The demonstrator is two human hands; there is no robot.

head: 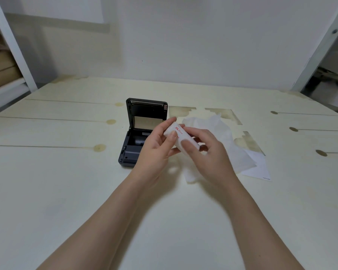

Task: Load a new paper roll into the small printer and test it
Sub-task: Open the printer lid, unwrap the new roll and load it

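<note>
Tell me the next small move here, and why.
Probably carry the paper roll left and down into the printer. Both hands, left hand and right hand, hold the roll just right of the printer, whose lid stands open over the bay. If its red-printed label is a seal, peel that first.

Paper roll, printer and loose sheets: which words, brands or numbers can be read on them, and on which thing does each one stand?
Paper roll, held in both hands: red print, perhaps "JDL", too blurred to confirm; the smaller red lines are unreadable.
White sheet: tiny dark print at its near corner, too small to read.
Printer: no readable text.
</note>
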